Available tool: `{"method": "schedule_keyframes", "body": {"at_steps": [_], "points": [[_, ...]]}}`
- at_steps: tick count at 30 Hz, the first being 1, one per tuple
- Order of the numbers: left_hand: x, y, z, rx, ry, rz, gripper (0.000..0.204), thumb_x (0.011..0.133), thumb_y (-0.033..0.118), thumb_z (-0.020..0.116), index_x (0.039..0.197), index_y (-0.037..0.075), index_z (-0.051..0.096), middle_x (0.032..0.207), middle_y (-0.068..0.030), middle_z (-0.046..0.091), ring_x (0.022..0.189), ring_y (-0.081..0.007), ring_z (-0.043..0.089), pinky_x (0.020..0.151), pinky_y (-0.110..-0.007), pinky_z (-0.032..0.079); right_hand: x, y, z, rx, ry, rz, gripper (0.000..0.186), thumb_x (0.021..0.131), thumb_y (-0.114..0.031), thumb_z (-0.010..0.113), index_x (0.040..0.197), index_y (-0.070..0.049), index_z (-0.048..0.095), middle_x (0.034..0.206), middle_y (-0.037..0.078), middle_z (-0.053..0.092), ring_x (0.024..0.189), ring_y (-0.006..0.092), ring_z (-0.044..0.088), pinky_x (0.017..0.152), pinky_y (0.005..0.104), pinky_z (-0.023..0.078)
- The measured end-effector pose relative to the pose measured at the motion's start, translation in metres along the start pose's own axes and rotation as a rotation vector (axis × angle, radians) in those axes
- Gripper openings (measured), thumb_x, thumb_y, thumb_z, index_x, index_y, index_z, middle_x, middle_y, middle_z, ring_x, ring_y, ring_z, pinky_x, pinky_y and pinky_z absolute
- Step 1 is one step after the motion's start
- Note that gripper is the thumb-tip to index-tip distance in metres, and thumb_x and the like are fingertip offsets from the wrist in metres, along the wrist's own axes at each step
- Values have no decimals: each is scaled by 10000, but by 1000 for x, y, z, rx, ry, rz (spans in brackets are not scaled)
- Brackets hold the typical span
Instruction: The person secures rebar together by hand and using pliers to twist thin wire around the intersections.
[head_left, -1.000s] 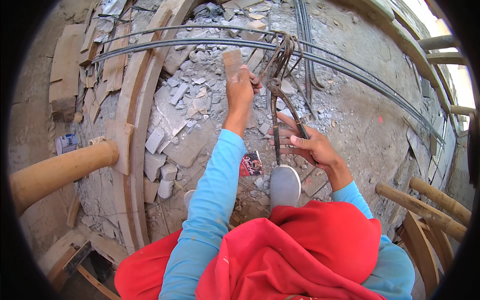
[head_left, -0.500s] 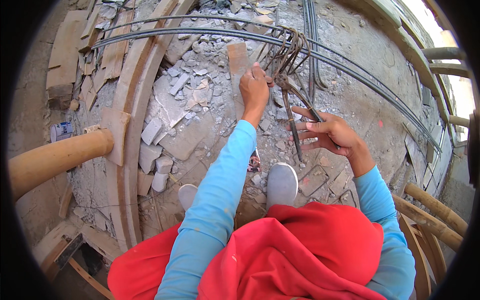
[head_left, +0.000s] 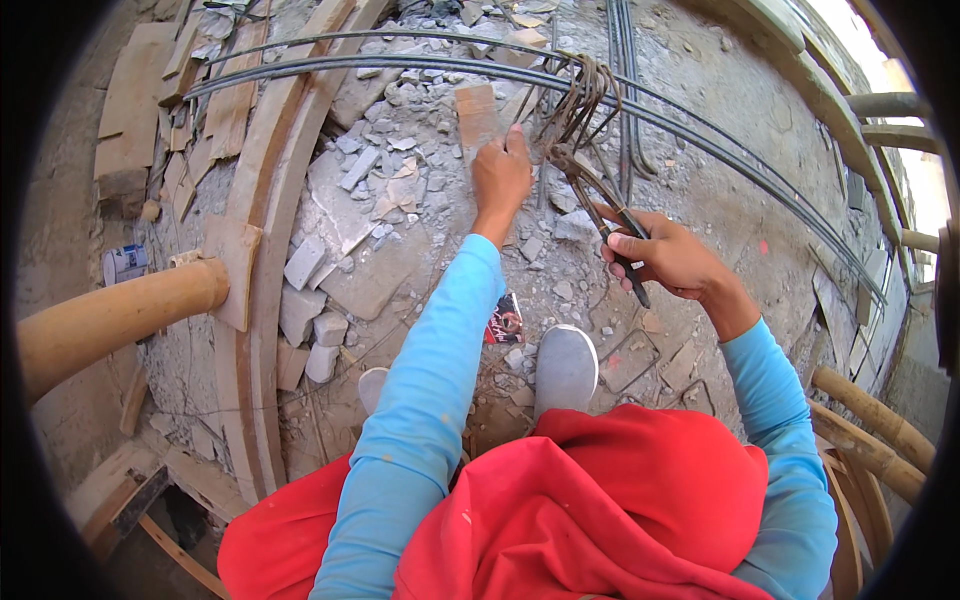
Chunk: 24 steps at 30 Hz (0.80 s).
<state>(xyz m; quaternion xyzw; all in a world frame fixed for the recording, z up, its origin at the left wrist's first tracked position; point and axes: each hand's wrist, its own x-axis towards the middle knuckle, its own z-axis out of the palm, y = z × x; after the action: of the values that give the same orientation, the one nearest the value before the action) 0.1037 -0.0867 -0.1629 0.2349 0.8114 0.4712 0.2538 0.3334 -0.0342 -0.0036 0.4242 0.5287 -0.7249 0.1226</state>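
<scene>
My left hand [head_left: 500, 175] is closed beside a bundle of bent rusty steel pieces [head_left: 585, 95], a thin piece near its fingertips; what it grips is hard to make out. My right hand [head_left: 660, 255] is closed round the dark handles of long steel cutters [head_left: 590, 185], whose jaws sit at the bundle's lower end. Long straight steel bars [head_left: 700, 130] pass across the bundle. A brick-coloured board [head_left: 475, 108] lies behind my left hand. A red printed packet [head_left: 503, 318] lies near my grey shoe [head_left: 565, 365].
Broken concrete rubble [head_left: 350, 210] covers the ground. A long wooden beam [head_left: 250, 370] runs along the left, with a bamboo pole [head_left: 120, 310] against it and a small can [head_left: 124, 262] nearby. More bamboo poles [head_left: 870, 450] stand at right, beside a concrete edge.
Both hands and the cutters moved right and my left hand rose. My right fingers, spread earlier, have closed round both handles, bringing them nearer each other.
</scene>
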Motion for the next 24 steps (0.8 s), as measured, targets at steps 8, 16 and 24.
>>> {"method": "schedule_keyframes", "body": {"at_steps": [8, 16, 24], "points": [[-48, 36, -38, -304, 34, 292, 342, 985, 374, 742, 971, 33, 751, 926, -118, 730, 927, -322, 666, 872, -436, 505, -9, 17, 31, -177, 180, -132, 343, 1080, -218, 588, 1359, -22, 625, 720, -13, 542, 616, 93, 528, 567, 295, 446], [-51, 40, -46, 43, -41, 529, 336, 1041, 347, 663, 1043, 23, 754, 1070, -127, 737, 1040, -332, 634, 949, -431, 476, -5, 27, 43, -313, 296, -183, 345, 1048, -188, 612, 1343, -12, 640, 752, 61, 593, 697, 160, 584, 689, 361, 498], [-34, 34, -44, 96, -134, 514, 284, 1040, 285, 610, 1042, 43, 757, 1085, -112, 731, 1070, -352, 569, 999, -439, 440, -7, 31, 33, -376, 313, -228, 359, 1043, -184, 610, 1359, -18, 646, 813, 104, 619, 800, 189, 613, 757, 375, 501]]}}
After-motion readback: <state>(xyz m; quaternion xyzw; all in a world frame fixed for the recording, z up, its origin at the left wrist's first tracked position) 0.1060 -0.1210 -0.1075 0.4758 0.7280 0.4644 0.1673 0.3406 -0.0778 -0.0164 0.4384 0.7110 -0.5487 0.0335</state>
